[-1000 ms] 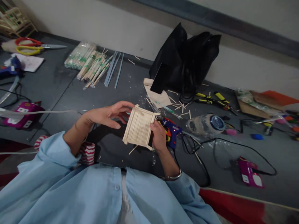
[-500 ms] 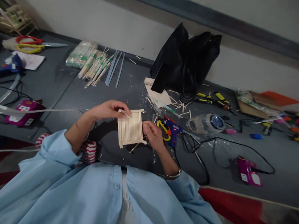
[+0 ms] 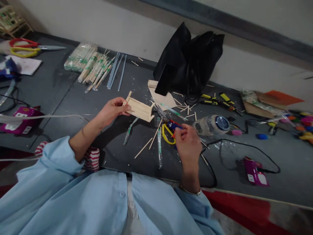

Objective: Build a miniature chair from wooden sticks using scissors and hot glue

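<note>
A small panel of pale wooden sticks (image 3: 140,109), with raised edges and stick ends jutting at its corners, is tilted above the table. My left hand (image 3: 113,112) pinches its left end between thumb and fingers. Farther right, my right hand (image 3: 188,142) is closed at the rear of a blue glue gun (image 3: 173,125), hiding most of its body. Yellow-handled scissors (image 3: 167,134) lie against the gun. Loose wooden sticks (image 3: 144,147) and a clear wrapper with green print (image 3: 159,145) rest between my hands.
A clear plastic jar (image 3: 211,125) lies right of the gun, near a black cable. Behind are a black bag (image 3: 188,62), a phone (image 3: 165,79) and yellow-black pliers (image 3: 215,101). Wrapped stick bundles (image 3: 94,70) lie back left. A purple power box (image 3: 255,171) sits right.
My right hand has let go of the panel and moved right to the glue gun. My left hand has tilted the panel and keeps hold of its left end.
</note>
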The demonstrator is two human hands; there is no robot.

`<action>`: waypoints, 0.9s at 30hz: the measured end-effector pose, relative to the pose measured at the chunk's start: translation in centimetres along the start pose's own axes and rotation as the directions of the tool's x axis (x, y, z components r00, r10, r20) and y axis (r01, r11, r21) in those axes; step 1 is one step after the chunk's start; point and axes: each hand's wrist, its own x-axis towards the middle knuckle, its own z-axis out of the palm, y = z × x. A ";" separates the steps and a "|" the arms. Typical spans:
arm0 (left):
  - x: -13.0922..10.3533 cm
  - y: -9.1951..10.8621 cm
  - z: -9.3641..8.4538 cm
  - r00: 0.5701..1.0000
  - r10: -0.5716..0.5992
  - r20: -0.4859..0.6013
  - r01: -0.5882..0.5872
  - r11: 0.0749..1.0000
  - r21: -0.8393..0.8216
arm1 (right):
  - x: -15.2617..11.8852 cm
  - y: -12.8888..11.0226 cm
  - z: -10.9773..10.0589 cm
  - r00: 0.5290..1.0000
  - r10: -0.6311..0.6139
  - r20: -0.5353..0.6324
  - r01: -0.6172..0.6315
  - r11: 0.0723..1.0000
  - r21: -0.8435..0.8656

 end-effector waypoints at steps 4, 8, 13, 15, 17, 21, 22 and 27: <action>0.4 -1.1 0.2 1.000 -0.002 0.028 -0.001 0.994 0.109 | -1.6 2.3 0.6 0.995 -0.099 0.018 0.101 0.982 -0.162; 0.8 -1.5 -0.5 0.990 -0.046 0.134 -0.001 0.943 0.334 | -2.2 2.7 0.6 0.997 -0.071 -0.038 0.065 0.988 -0.139; 0.9 -1.2 -1.6 0.974 -0.034 0.223 -0.113 0.779 0.616 | -3.3 0.1 -0.3 0.981 -0.178 0.072 0.171 0.981 0.091; 0.8 -0.9 -1.9 0.964 -0.050 0.260 -0.152 0.698 0.700 | -4.0 -1.2 0.0 0.909 -0.340 0.242 0.277 0.926 0.258; 0.5 -0.6 -2.2 0.952 -0.063 0.299 -0.197 0.623 0.757 | -4.6 -2.3 0.6 0.804 -0.486 0.342 0.392 0.866 0.309; 0.1 -0.3 -2.4 0.942 -0.020 0.336 -0.285 0.481 0.829 | -4.4 -3.7 1.6 0.666 -0.614 0.425 0.584 0.783 0.215; 0.1 -0.4 -2.4 0.943 -0.007 0.332 -0.294 0.447 0.845 | -4.2 -3.9 1.7 0.639 -0.624 0.450 0.618 0.765 0.182; 0.2 -0.6 -2.3 0.927 -0.023 0.374 -0.349 0.308 0.885 | -2.9 -4.8 1.3 0.478 -0.663 0.576 0.769 0.633 0.090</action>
